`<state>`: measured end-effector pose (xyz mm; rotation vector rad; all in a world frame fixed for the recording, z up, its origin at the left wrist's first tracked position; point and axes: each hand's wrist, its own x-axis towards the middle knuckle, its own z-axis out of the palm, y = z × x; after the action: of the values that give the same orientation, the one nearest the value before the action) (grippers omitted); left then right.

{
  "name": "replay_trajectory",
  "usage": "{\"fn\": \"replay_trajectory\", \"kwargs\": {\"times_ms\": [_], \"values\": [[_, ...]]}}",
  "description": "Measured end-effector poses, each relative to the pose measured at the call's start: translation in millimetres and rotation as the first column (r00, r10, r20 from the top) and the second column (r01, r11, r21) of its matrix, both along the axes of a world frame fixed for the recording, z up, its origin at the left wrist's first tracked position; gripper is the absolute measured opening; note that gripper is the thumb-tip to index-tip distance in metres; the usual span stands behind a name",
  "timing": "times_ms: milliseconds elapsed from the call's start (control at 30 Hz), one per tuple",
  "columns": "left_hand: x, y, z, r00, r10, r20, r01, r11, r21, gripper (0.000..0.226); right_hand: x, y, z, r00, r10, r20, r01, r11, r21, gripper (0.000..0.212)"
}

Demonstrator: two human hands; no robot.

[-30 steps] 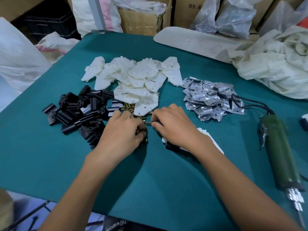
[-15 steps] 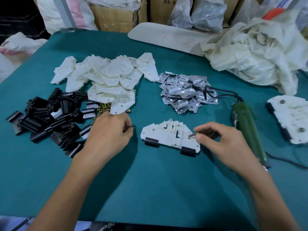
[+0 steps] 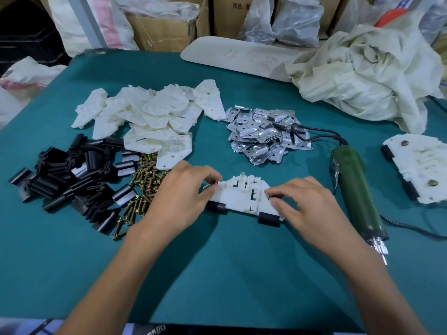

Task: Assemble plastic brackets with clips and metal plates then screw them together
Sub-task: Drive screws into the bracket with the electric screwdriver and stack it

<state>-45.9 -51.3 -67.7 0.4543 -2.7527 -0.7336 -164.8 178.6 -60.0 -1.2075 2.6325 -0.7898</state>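
A white plastic bracket point(image 3: 243, 197) with two black clips on its near edge lies flat on the green table, between my hands. My left hand point(image 3: 180, 197) pinches a brass screw at the bracket's left end. My right hand point(image 3: 303, 204) pinches another screw at its right end. Behind lie a pile of white brackets point(image 3: 154, 119), a pile of black clips point(image 3: 70, 175), loose brass screws point(image 3: 142, 187) and a heap of metal plates point(image 3: 263, 134).
A green electric screwdriver point(image 3: 358, 189) with its cable lies to the right of my right hand. A finished bracket point(image 3: 420, 168) sits at the right edge. A crumpled white bag point(image 3: 367, 71) and a white board point(image 3: 237, 56) lie at the back.
My hands left the screw pile, each with a screw, and came to the two ends of the bracket. The camera view swung right, so the finished bracket came into sight.
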Motion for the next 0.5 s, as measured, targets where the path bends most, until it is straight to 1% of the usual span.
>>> {"fn": "replay_trajectory", "kwargs": {"times_ms": [100, 233, 300, 367, 500], "values": [[-0.4, -2.2, 0.2, 0.999, -0.047, -0.001, 0.047, 0.999, -0.013, 0.016, 5.9, 1.2, -8.0, 1.0, -0.019, 0.011, 0.019, 1.0, -0.007, 0.025], [-2.4, -1.5, -0.7, 0.994, -0.104, 0.018, 0.103, 0.994, 0.046, 0.02, 18.7, 5.4, -19.4, 0.995, -0.085, 0.056, 0.089, 0.993, -0.076, 0.029], [-0.9, -0.5, -3.1, 0.994, -0.112, -0.011, 0.113, 0.987, 0.115, 0.02, 20.1, 6.5, -22.7, 0.992, -0.103, 0.075, 0.113, 0.985, -0.133, 0.029], [2.6, 1.2, -5.5, 0.993, -0.104, -0.049, 0.111, 0.979, 0.173, 0.017, 17.6, 5.8, -21.8, 0.992, -0.104, 0.069, 0.114, 0.982, -0.152, 0.027], [11.2, 8.2, -12.5, 0.988, -0.123, -0.097, 0.138, 0.976, 0.167, 0.014, 11.4, 6.2, -15.1, 0.996, -0.073, 0.046, 0.079, 0.986, -0.148, 0.019]]}}
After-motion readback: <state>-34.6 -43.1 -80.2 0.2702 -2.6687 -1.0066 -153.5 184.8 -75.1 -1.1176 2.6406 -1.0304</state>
